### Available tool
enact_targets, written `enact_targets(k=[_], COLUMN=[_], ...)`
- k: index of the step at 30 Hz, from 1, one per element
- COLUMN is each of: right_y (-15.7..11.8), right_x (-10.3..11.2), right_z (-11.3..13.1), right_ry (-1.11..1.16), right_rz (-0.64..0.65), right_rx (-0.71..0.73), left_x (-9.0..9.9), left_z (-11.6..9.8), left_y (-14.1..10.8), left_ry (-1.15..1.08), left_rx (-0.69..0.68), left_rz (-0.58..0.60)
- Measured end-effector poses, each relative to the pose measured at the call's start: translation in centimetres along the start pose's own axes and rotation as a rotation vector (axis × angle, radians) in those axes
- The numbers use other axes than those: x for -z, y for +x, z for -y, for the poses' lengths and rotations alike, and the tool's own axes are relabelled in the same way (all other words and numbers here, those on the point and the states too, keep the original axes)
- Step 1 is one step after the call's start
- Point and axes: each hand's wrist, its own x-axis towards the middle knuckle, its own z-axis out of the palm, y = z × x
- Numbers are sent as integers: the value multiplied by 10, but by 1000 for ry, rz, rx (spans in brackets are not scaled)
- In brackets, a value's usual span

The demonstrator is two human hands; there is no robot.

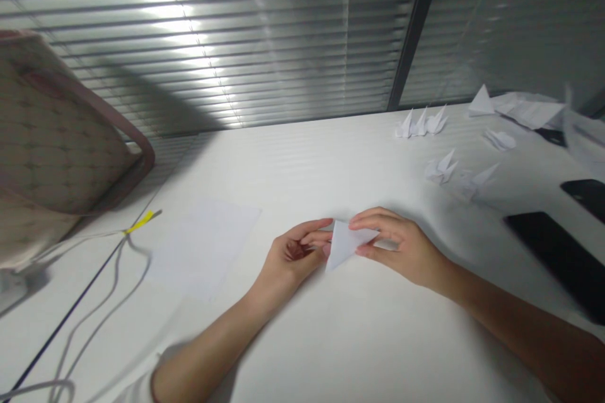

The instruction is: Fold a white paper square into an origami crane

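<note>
A small triangle of folded white paper (348, 244) is held between both hands, just above the white table (302, 164). My left hand (295, 254) has its fingers closed around the left edge of the triangle; the thumb lies in front and the fingertips are partly hidden behind the paper. On the other side, my right hand (401, 242) pinches the right corner between thumb and fingers. To the left lies a flat white paper sheet (203, 245).
Several folded paper cranes (420, 124) stand at the back right. Closer are more paper cranes (442, 168), and a dark phone (558, 258) lies at the right. A quilted bag (61, 138) and grey cables (116, 283) occupy the left. Window blinds (283, 31) rise behind the table.
</note>
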Motion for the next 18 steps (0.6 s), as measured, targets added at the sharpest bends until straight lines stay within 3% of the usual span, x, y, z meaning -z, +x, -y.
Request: enact_targets(k=[4, 9, 13, 18], right_y=[1, 1, 1, 2], right_x=[2, -7, -15, -12], right_z=[0, 0, 1, 5], right_ry=[-65, 57, 274, 119], right_rz=[-10, -96, -123, -40], right_rx=[-55, -204, -210, -115], left_x=[1, -7, -10, -6], left_z=[3, 0, 1, 2], left_y=[0, -4, -5, -3], left_ry=[48, 108, 108, 171], left_rx=[-36, -38, -47, -197], left_rz=[22, 86, 103, 79])
